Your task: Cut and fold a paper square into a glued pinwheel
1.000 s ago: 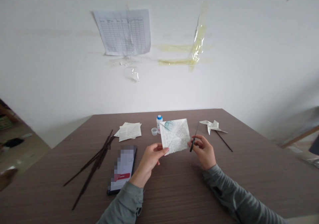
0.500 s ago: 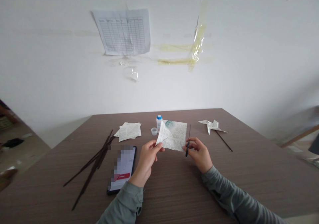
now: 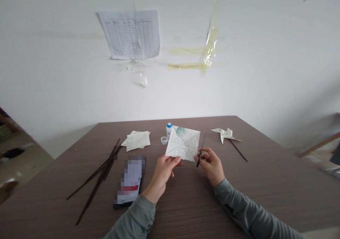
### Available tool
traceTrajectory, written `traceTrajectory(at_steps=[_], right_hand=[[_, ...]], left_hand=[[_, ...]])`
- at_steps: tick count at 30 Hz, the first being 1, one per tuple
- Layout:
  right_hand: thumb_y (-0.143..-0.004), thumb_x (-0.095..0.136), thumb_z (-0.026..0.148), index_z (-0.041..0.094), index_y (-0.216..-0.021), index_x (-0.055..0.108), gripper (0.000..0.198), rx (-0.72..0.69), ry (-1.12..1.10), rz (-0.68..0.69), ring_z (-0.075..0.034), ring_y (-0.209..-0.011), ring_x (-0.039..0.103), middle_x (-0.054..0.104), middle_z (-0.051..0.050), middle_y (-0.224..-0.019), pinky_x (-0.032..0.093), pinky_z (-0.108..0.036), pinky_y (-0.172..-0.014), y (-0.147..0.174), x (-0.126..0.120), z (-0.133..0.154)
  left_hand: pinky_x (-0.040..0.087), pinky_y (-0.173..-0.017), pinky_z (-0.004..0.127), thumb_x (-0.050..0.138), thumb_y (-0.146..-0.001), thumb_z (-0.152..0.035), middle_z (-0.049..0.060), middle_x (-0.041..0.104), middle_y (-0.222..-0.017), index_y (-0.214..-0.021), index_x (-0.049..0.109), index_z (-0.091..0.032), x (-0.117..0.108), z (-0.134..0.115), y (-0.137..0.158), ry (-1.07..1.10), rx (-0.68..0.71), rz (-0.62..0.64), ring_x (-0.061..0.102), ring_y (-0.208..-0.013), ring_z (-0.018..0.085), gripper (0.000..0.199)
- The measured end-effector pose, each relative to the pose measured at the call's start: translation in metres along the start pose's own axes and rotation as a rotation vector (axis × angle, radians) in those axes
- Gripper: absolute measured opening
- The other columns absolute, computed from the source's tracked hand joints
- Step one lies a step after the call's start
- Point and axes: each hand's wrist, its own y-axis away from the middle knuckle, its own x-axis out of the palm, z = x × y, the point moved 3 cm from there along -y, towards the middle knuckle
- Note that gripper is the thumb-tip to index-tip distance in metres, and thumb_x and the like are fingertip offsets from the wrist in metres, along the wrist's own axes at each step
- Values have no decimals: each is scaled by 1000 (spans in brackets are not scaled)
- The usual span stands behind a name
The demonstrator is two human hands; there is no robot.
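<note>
A square sheet of printed paper (image 3: 183, 143) with a greenish picture near its top and faint crease lines is held up over the table. My left hand (image 3: 166, 171) pinches its lower left edge, thumb in front. My right hand (image 3: 211, 164) is closed around dark-handled scissors (image 3: 201, 153), the blades pointing up beside the sheet's right edge. Its fingertips come close to the lower right corner; whether they touch the paper I cannot tell. Behind the sheet stands a small white bottle with a blue cap (image 3: 169, 126), partly covered.
Several paper squares (image 3: 138, 140) lie stacked at the left behind thin dark sticks (image 3: 102, 170). A phone (image 3: 130, 182) rests near my left forearm. A translucent small cup (image 3: 164, 140) sits by the bottle. On the right lies a paper pinwheel (image 3: 226, 135) on a stick.
My left hand has slid right along the sheet's lower edge, and the paper now faces me flatter. The scissors' blades lean slightly more to the right.
</note>
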Motion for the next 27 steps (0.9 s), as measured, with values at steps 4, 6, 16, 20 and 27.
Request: traceTrajectory(at_steps=[4, 6, 16, 20, 27], right_hand=[[-73, 107, 57, 31, -101, 82, 46, 30, -25, 45, -28, -70, 76, 85, -1, -76, 59, -39, -65, 2, 3, 1], [-72, 109, 59, 31, -101, 81, 48, 29, -19, 38, -28, -70, 77, 87, -3, -77, 58, -38, -64, 1, 2, 3], [-65, 114, 89, 33, -94, 82, 70, 24, 45, 11, -31, -62, 73, 88, -8, -73, 58, -46, -59, -3, 1, 11], [-60, 116, 90, 30, -98, 84, 77, 50, 22, 53, -30, -62, 74, 88, -8, -72, 61, -43, -59, -3, 2, 10], [-60, 120, 80, 30, -101, 84, 74, 72, -76, 53, -32, -73, 82, 91, -7, -82, 65, -41, -64, -1, 4, 12]], left_hand=[[38, -45, 21, 108, -79, -42, 14, 95, -91, -81, 86, -21, 2, 3, -2, -12, -9, -44, 97, -90, 33, 31], [37, -43, 21, 107, -80, -39, 12, 94, -90, -82, 84, -21, 1, 2, -3, -22, -14, -49, 95, -84, 31, 29], [38, -43, 19, 112, -78, -38, 7, 89, -81, -77, 79, -21, -4, -2, -6, -58, -21, 4, 92, -74, 26, 37], [36, -44, 19, 111, -80, -39, 9, 91, -85, -84, 82, -22, -5, -3, -5, -50, -1, -29, 94, -81, 28, 35], [32, -43, 21, 112, -69, -36, 14, 95, -94, -91, 89, -20, 7, 3, 3, -23, -50, 21, 92, -82, 29, 35]])
